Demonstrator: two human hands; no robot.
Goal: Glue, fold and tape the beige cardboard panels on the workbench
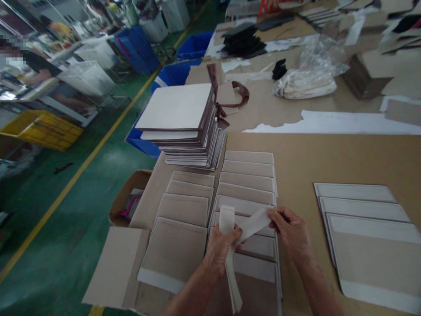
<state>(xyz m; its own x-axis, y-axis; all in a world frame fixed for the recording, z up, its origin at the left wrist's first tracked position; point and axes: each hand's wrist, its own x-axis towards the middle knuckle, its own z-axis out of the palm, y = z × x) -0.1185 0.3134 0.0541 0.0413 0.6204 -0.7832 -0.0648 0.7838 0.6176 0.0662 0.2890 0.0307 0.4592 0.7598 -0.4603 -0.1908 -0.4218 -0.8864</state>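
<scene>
Above the middle column of overlapping beige panels (246, 179), my left hand (222, 245) is closed around a white strip (233, 281), which loops up over the fingers and hangs down below them. My right hand (291, 232) pinches the end of a white length that stretches from the left hand, up and to the right. Another column of overlapping panels (182, 243) lies to the left of my left hand. Three staggered panels (375, 259) with pale bands lie to the right of my right hand.
A tall stack of boards (177, 107) stands at the table's left edge, beside brown straps (241, 94). Farther back are a clear plastic bag (309, 74) and black pieces (243, 41). An open carton (131, 197) sits left of the table. People work in the left background.
</scene>
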